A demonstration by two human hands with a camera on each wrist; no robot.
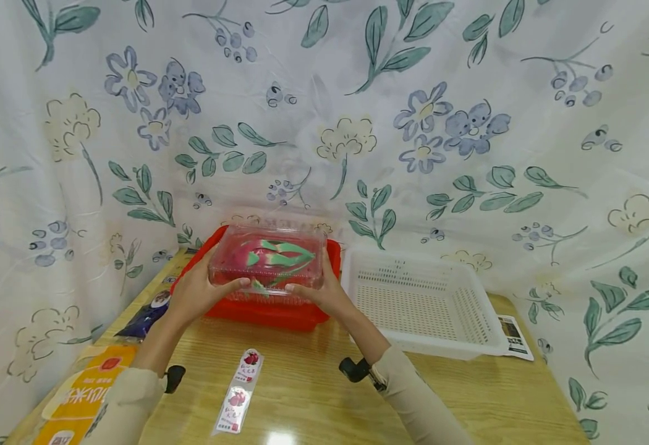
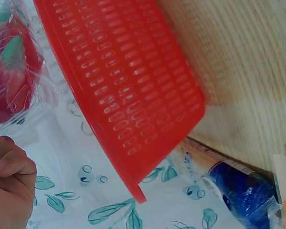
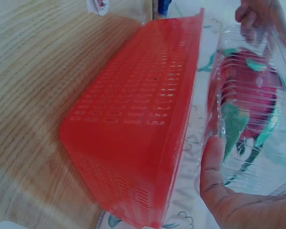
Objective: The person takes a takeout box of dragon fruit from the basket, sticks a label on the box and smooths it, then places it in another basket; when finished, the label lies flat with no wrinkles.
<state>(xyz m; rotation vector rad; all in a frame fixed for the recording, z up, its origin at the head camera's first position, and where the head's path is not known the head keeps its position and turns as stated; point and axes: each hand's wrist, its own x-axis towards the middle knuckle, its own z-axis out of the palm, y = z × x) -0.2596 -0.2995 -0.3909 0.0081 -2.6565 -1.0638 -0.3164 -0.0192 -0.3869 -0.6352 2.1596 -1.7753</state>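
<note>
A clear plastic clamshell box with a pink, green-tipped dragon fruit inside is held above the red basket. My left hand grips its left end, thumb along the near side. At the opposite end my right hand holds it the same way. In the right wrist view, the box hangs over the rim of the basket, apart from it. The left wrist view shows the fruit through the plastic. What lies inside the basket is mostly hidden behind the box.
Right of the red basket stands a white perforated basket, with a printed card by its side. A strip of dragon fruit stickers lies in front. Orange and dark blue packages lie left. Floral cloth hangs behind the table.
</note>
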